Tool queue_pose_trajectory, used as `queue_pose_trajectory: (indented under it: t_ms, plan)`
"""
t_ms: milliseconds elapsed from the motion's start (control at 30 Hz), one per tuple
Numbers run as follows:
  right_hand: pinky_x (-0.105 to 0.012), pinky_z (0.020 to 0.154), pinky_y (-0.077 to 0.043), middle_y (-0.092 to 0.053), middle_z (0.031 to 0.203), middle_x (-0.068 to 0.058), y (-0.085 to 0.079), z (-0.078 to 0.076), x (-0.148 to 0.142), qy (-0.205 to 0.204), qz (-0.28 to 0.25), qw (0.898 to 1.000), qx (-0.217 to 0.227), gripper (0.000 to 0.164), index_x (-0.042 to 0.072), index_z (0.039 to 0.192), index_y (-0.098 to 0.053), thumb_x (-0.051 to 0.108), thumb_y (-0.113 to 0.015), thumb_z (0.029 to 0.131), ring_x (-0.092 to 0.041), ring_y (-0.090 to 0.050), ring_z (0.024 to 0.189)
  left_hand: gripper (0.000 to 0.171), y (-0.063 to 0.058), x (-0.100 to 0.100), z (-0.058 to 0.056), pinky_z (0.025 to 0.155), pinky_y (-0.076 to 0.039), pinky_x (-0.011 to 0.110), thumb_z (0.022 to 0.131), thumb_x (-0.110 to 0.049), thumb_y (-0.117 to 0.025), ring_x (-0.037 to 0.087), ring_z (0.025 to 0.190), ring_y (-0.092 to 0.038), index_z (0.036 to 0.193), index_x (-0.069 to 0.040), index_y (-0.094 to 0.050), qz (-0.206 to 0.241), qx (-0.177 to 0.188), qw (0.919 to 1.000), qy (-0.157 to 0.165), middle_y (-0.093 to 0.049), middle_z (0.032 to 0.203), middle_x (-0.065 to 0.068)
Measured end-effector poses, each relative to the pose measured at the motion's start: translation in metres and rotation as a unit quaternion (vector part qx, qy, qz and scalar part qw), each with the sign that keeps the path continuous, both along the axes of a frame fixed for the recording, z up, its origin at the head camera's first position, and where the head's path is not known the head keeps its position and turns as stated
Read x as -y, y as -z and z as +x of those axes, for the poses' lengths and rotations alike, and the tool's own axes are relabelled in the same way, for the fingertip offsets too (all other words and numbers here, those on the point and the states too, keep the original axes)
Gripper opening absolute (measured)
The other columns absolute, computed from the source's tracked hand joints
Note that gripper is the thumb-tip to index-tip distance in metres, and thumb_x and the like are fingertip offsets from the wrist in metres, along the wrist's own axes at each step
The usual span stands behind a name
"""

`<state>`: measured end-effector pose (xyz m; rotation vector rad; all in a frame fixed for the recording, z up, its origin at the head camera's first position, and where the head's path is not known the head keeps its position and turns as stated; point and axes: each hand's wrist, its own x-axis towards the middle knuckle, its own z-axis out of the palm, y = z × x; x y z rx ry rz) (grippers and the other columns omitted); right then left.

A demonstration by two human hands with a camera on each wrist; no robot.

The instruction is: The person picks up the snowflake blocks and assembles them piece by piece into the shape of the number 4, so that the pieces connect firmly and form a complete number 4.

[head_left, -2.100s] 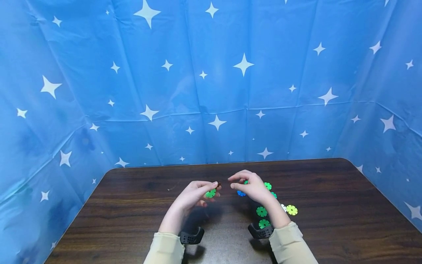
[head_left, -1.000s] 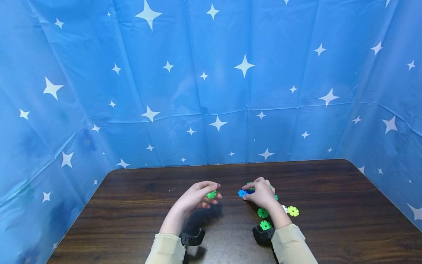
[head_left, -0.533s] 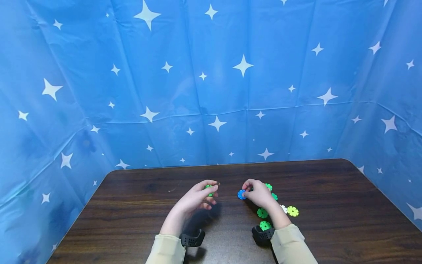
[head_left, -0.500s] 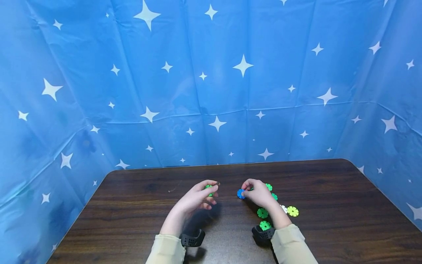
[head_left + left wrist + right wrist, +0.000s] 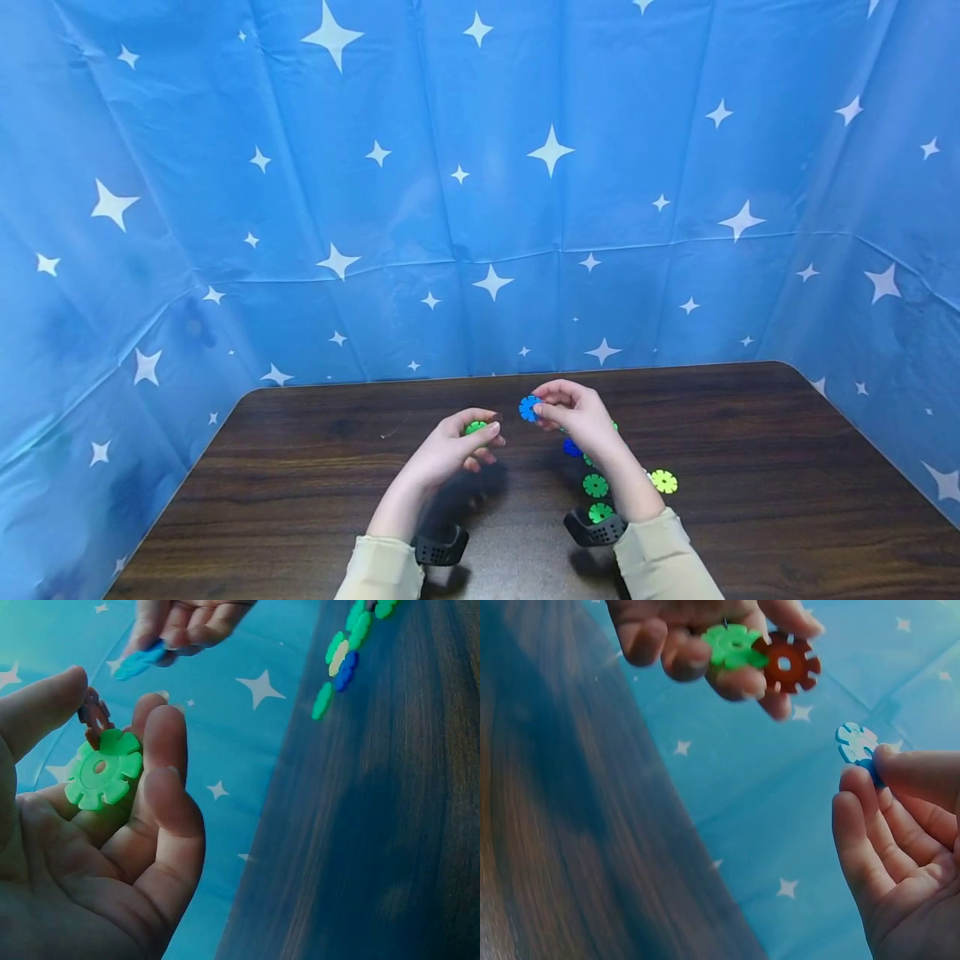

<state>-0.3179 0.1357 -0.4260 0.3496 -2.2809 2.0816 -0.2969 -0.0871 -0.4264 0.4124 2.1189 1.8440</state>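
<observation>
My left hand (image 5: pixel 450 450) grips two notched plastic discs, a green disc (image 5: pixel 112 780) and a reddish-brown disc (image 5: pixel 802 666), slotted together at right angles or nearly so. In the left wrist view the green one faces the camera over the curled fingers, and the brown one sits by the thumb tip. My right hand (image 5: pixel 588 423) pinches a light blue notched disc (image 5: pixel 528 408) between thumb and fingertips, raised above the table. A gap separates the blue disc from the joined pair.
Several loose discs lie on the dark wooden table (image 5: pixel 315 483) under and beside the right forearm: a dark blue disc (image 5: pixel 572 447), a green disc (image 5: pixel 596 486) and a yellow disc (image 5: pixel 663 482) among them. A starry blue curtain (image 5: pixel 420 200) surrounds the table.
My right hand came down to the table, took hold of the light blue disc, and lifted it up and leftward. The left hand has barely moved and keeps its discs.
</observation>
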Motion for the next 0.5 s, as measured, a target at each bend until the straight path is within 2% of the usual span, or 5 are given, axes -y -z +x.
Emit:
queue_pose_trajectory:
  t_ms: [133,233,333,500]
  plan:
    - [-0.047,0.075,-0.055,-0.069,0.087,-0.009,-0.005,0.004,0.004,-0.008,-0.011,1.0,-0.008,0.023,-0.007,0.111,-0.065,0.002,-0.067,0.09,-0.031,-0.068,0.079,0.045,-0.003,-0.001,0.001,0.065,-0.05,0.03,0.098,-0.026,-0.06,0.034,0.087,-0.067,0.131,0.002,-0.053,0.0,-0.017,0.9998,-0.01,-0.068,0.107,0.019]
    - [-0.05,0.077,-0.054,-0.07,0.089,-0.009,-0.01,0.007,0.007,-0.02,-0.013,1.0,-0.016,0.025,-0.007,0.113,-0.065,0.002,-0.066,0.09,-0.034,-0.067,0.082,0.046,-0.004,0.0,0.002,0.067,-0.052,0.035,0.098,-0.028,-0.06,0.036,0.088,-0.066,0.132,0.003,-0.053,-0.006,-0.027,0.9995,-0.014,-0.069,0.106,0.019]
    - [-0.049,0.078,-0.054,-0.07,0.091,-0.01,-0.013,0.01,0.009,-0.028,-0.011,0.999,-0.018,0.025,-0.008,0.114,-0.064,0.002,-0.066,0.09,-0.031,-0.067,0.082,0.047,-0.005,0.0,0.002,0.068,-0.052,0.037,0.097,-0.028,-0.061,0.035,0.087,-0.067,0.132,0.002,-0.055,-0.016,-0.034,0.9991,-0.019,-0.07,0.105,0.017]
    - [-0.047,0.078,-0.055,-0.07,0.095,-0.011,-0.015,0.013,0.012,-0.034,-0.006,0.999,-0.015,0.024,-0.006,0.114,-0.064,0.002,-0.065,0.091,-0.022,-0.067,0.08,0.046,-0.005,-0.001,0.002,0.066,-0.051,0.031,0.094,-0.028,-0.065,0.025,0.082,-0.067,0.129,0.001,-0.058,-0.024,-0.024,0.9991,-0.025,-0.071,0.103,0.014]
